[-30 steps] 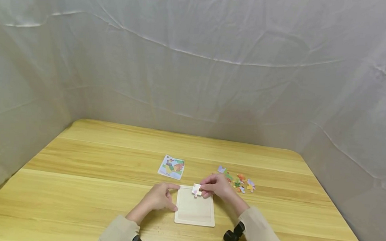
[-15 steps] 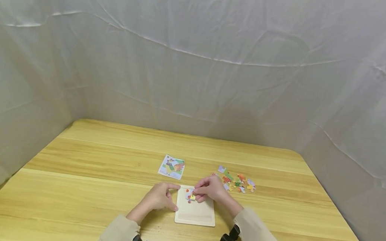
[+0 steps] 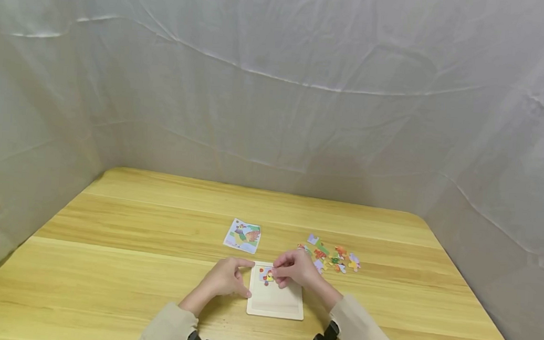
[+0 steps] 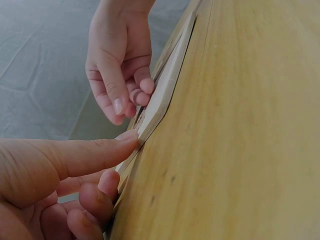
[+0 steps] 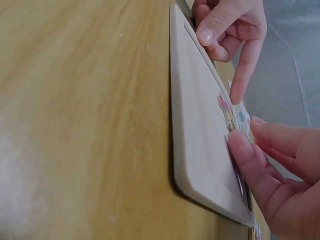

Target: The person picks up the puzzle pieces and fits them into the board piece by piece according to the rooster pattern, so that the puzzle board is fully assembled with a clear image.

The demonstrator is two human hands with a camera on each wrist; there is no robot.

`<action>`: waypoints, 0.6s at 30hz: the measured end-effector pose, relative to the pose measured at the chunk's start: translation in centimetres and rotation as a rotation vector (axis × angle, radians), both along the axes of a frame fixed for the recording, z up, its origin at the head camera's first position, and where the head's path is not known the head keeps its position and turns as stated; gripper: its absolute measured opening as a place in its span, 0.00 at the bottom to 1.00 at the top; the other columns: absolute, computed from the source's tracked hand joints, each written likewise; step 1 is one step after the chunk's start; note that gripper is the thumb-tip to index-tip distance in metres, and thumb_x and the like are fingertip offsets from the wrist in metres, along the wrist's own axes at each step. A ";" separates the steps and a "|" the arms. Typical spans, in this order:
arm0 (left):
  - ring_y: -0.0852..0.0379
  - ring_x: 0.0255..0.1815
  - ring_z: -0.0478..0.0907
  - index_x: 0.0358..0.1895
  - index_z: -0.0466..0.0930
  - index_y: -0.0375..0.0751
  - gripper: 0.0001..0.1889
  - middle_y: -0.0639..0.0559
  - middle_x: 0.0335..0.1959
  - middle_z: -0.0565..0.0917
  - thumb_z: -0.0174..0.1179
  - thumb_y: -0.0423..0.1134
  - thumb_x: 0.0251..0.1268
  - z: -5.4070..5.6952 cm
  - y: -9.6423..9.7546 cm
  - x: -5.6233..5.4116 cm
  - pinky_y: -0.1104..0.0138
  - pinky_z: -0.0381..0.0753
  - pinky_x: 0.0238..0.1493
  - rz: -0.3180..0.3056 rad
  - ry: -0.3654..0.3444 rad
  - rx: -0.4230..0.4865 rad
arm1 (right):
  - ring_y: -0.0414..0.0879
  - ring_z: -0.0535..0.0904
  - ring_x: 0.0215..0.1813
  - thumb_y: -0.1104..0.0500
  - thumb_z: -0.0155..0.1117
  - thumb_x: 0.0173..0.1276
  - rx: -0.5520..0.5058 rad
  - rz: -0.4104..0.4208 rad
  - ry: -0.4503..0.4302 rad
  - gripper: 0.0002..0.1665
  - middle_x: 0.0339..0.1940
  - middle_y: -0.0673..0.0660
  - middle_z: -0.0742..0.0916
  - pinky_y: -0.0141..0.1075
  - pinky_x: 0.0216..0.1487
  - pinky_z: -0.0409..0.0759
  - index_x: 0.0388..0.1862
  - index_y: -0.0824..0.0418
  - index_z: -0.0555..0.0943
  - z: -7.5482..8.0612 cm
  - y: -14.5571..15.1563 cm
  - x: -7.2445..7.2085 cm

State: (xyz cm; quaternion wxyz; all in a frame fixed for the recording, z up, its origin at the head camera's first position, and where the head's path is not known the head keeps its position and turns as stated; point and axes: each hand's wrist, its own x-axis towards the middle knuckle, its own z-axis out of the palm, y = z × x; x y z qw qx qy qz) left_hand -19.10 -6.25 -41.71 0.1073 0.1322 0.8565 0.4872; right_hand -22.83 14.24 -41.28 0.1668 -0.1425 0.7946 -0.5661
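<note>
A shallow wooden puzzle tray point(image 3: 275, 314) lies on the table, its inside mostly bare. At its upper left sits a colourful jigsaw piece point(image 3: 264, 276), light blue with red and yellow, which my right hand point(image 3: 297, 269) pinches between thumb and fingers. The right fingers cover the piece's right side. My left hand point(image 3: 225, 278) touches the tray's left edge, thumb and index finger spread apart along it. In the right wrist view the piece point(image 5: 227, 114) lies close to the tray floor, near the left index fingertip; whether it is flat I cannot tell.
Behind the tray lies a printed picture card point(image 3: 242, 236). Several loose jigsaw pieces point(image 3: 334, 259) are scattered to the right, just beyond the right hand. Pale cloth point(image 3: 276, 112) hangs around the wooden table point(image 3: 150, 288).
My right hand has moved left over the tray with the jigsaw piece, turned its printed side up and brought it to the upper left. The left hand has stayed at the edge.
</note>
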 end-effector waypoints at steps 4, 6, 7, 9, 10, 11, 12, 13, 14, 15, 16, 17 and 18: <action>0.64 0.09 0.62 0.53 0.73 0.30 0.34 0.54 0.11 0.72 0.70 0.26 0.32 0.0 -0.1 0.0 0.73 0.61 0.11 0.003 -0.001 -0.001 | 0.42 0.76 0.16 0.72 0.66 0.49 0.043 0.035 0.002 0.11 0.18 0.57 0.80 0.38 0.22 0.78 0.34 0.75 0.79 0.0 0.3 0.3; 0.64 0.09 0.62 0.53 0.73 0.30 0.34 0.54 0.11 0.72 0.70 0.26 0.32 0.0 -0.1 0.0 0.73 0.61 0.11 0.003 0.001 -0.003 | 0.41 0.75 0.15 0.72 0.67 0.48 0.069 0.048 0.015 0.13 0.18 0.56 0.80 0.38 0.21 0.78 0.35 0.74 0.79 0.0 0.4 0.4; 0.64 0.09 0.62 0.53 0.73 0.30 0.34 0.54 0.11 0.72 0.70 0.26 0.32 -0.1 -0.1 0.0 0.73 0.61 0.11 0.003 0.003 -0.005 | 0.41 0.75 0.14 0.72 0.68 0.48 0.081 0.053 0.024 0.13 0.18 0.56 0.80 0.38 0.20 0.78 0.35 0.73 0.80 0.0 0.4 0.5; 0.64 0.09 0.62 0.53 0.73 0.30 0.34 0.54 0.11 0.72 0.70 0.27 0.32 0.0 -0.1 0.1 0.73 0.62 0.11 0.003 0.005 -0.007 | 0.40 0.74 0.13 0.71 0.68 0.48 0.094 0.056 0.040 0.13 0.18 0.56 0.80 0.37 0.19 0.78 0.35 0.73 0.80 0.0 0.3 0.6; 0.64 0.09 0.62 0.53 0.73 0.30 0.34 0.54 0.12 0.72 0.70 0.27 0.32 0.0 -0.1 0.1 0.73 0.62 0.11 0.003 0.004 -0.007 | 0.40 0.74 0.13 0.71 0.68 0.48 0.100 0.055 0.050 0.12 0.17 0.55 0.80 0.37 0.19 0.77 0.35 0.72 0.80 0.0 0.3 0.7; 0.64 0.09 0.62 0.53 0.73 0.30 0.34 0.54 0.12 0.72 0.70 0.26 0.32 0.0 -0.1 0.1 0.74 0.62 0.11 0.003 0.003 -0.006 | 0.40 0.73 0.13 0.71 0.67 0.48 0.106 0.054 0.060 0.12 0.17 0.56 0.79 0.37 0.18 0.77 0.35 0.72 0.80 0.3 0.2 0.9; 0.64 0.09 0.61 0.53 0.73 0.30 0.34 0.54 0.12 0.72 0.70 0.26 0.32 0.0 -0.1 0.1 0.74 0.62 0.11 0.004 0.001 -0.006 | 0.39 0.73 0.12 0.71 0.67 0.48 0.115 0.051 0.070 0.12 0.16 0.55 0.79 0.37 0.18 0.77 0.34 0.72 0.81 0.2 0.1 0.9; 0.64 0.09 0.61 0.53 0.73 0.31 0.34 0.54 0.12 0.72 0.70 0.27 0.32 0.0 -0.1 0.1 0.74 0.61 0.11 0.004 0.000 -0.007 | 0.39 0.72 0.11 0.71 0.68 0.48 0.124 0.047 0.083 0.11 0.16 0.54 0.78 0.36 0.17 0.76 0.33 0.71 0.81 0.1 0.0 0.8; 0.64 0.09 0.61 0.54 0.73 0.31 0.34 0.54 0.11 0.72 0.70 0.27 0.33 0.0 -0.1 0.0 0.74 0.61 0.11 0.004 -0.002 -0.006 | 0.39 0.71 0.11 0.71 0.68 0.48 0.130 0.045 0.093 0.10 0.15 0.54 0.78 0.36 0.16 0.76 0.32 0.71 0.81 -0.1 0.0 0.8; 0.64 0.09 0.61 0.54 0.72 0.31 0.34 0.54 0.11 0.72 0.70 0.27 0.33 0.0 -0.1 0.0 0.74 0.61 0.11 0.003 -0.002 -0.004 | 0.39 0.71 0.11 0.71 0.68 0.47 0.137 0.042 0.104 0.10 0.15 0.53 0.77 0.36 0.15 0.75 0.32 0.71 0.81 -0.2 -0.1 0.7; 0.64 0.08 0.61 0.54 0.72 0.31 0.34 0.54 0.11 0.72 0.70 0.27 0.33 -0.1 -0.1 0.0 0.75 0.61 0.11 0.003 -0.002 -0.003 | 0.39 0.70 0.10 0.71 0.68 0.47 0.147 0.038 0.116 0.10 0.14 0.53 0.77 0.36 0.15 0.75 0.31 0.70 0.81 -0.3 -0.1 0.7; 0.64 0.08 0.61 0.54 0.72 0.31 0.34 0.54 0.11 0.72 0.70 0.27 0.33 -0.1 -0.1 0.0 0.75 0.61 0.11 0.002 -0.001 -0.003 | 0.39 0.70 0.10 0.71 0.69 0.47 0.154 0.033 0.123 0.09 0.14 0.52 0.76 0.36 0.14 0.75 0.31 0.70 0.81 -0.5 -0.2 0.6; 0.64 0.08 0.61 0.54 0.72 0.31 0.34 0.54 0.11 0.72 0.70 0.27 0.33 -0.1 -0.1 0.0 0.75 0.61 0.11 0.001 -0.001 -0.001 | 0.38 0.69 0.10 0.70 0.69 0.47 0.159 0.030 0.125 0.09 0.13 0.51 0.76 0.35 0.13 0.74 0.30 0.69 0.82 -0.9 -0.1 0.4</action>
